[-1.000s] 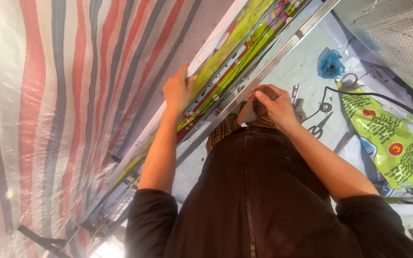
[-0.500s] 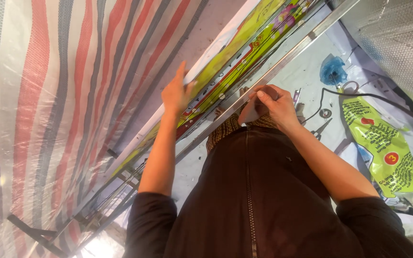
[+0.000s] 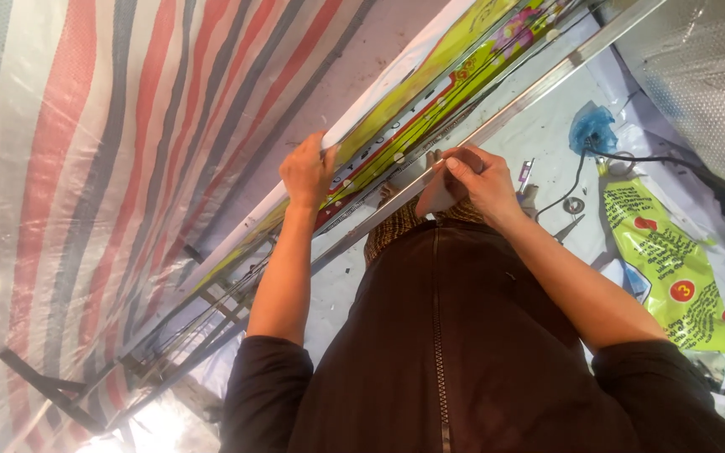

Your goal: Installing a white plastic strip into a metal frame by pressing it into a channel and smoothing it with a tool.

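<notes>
Jacket (image 3: 463, 352): dark brown w/ zip, nearest.
Right hand (image 3: 476, 180): fingers pinching sth. small at the metal rail (image 3: 530, 101) — can't tell what.
Left hand (image 3: 308, 172): curled, gripping edge of yellow-green printed sheet (image 3: 430, 84) (just left of the rail).
Far left: striped tarp (image 3: 86, 168).

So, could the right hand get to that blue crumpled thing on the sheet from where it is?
Probably yes. The right hand is at the metal rail, and the blue crumpled thing lies on the same side of it, on the white sheet. Only small tools and a black cable lie nearby, none blocking.
</notes>
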